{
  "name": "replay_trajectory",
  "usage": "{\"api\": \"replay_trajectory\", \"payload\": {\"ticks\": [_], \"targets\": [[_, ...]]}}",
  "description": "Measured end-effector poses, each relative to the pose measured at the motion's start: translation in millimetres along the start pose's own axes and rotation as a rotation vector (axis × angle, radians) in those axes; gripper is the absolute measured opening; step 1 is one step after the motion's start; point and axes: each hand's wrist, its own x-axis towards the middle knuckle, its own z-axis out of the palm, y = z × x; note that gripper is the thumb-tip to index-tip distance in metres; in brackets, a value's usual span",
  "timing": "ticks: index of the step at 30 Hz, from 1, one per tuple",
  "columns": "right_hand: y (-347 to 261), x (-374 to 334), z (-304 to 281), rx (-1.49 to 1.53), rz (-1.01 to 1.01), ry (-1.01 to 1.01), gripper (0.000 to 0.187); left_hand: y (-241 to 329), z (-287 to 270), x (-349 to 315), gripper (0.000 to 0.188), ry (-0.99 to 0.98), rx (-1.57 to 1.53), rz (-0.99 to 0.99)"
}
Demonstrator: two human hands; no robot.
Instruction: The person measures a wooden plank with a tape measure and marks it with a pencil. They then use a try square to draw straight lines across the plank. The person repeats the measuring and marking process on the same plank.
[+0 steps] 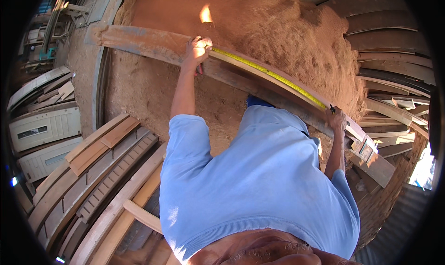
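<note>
A yellow tape measure is stretched along a long narrow wooden board. At its upper left end my left hand is closed on the tape, by the board's end. Whether the case is inside this hand is hidden. Something red shows just below the wrist. My right hand is closed near the tape's other end, on the board, with a small black pen-like thing sticking up from the fingers. Underneath runs a wider, worn plank, slanting down to the right.
Reddish sawdust is heaped beyond the board. Stacked planks line the right side. At lower left lie more boards and a slotted strip, with pale panels behind. A metal block sits at the board's right end.
</note>
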Motion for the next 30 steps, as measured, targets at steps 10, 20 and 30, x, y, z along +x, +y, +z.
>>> {"api": "replay_trajectory", "payload": {"ticks": [10, 20, 30], "targets": [[-8, 3, 3, -0.036, -0.008, -0.011, 0.049, 23, -21, 4, 0.005, -0.16, -0.211, -0.064], [-9, 4, 9, -0.054, -0.009, -0.006, 0.05, 4, -16, 10, 0.006, 0.037, 0.01, 0.296], [-17, 0, 7, -0.051, 0.02, -0.016, 0.048, -6, -14, 12, 0.008, -0.03, 0.022, 0.242]]}}
